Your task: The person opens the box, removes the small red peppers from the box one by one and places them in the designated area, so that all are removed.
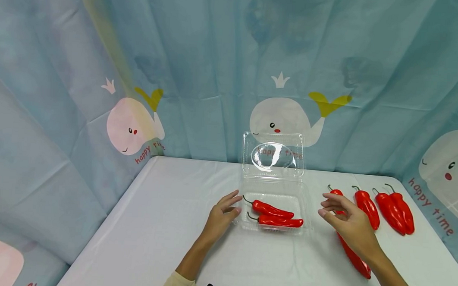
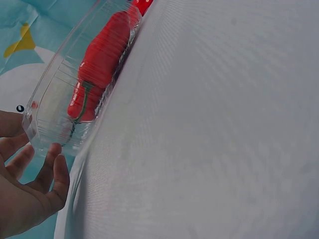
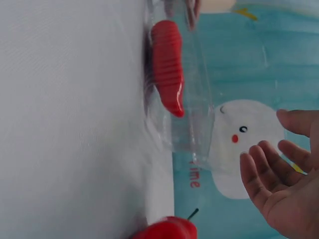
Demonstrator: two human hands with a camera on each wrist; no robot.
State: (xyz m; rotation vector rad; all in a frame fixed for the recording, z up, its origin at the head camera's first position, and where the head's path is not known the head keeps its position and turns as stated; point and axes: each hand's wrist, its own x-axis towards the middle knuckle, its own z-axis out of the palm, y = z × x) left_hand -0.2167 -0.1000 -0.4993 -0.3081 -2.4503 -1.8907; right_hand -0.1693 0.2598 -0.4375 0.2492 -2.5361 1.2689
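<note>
A clear plastic clamshell box [image 1: 301,203] lies on the table with its lid [image 1: 248,155] raised at the back. Inside are two red peppers, the rear one [image 1: 270,209] and the front one [image 1: 281,221], stems to the left. My left hand [image 1: 220,218] is at the box's left side, fingertips right at its wall; the left wrist view shows the fingers loosely bent there. My right hand [image 1: 350,227] is over the table right of the box, fingers relaxed, nothing in its grasp. Below it, a pepper [image 1: 353,257] is partly hidden by the hand.
Several more red peppers lie at the table's right: one [image 1: 336,192] behind the right hand, one [image 1: 367,207] beside it, and a pair [image 1: 390,213] farther right. A blue whale-print curtain [image 1: 198,128] hangs behind the white table [image 1: 163,213].
</note>
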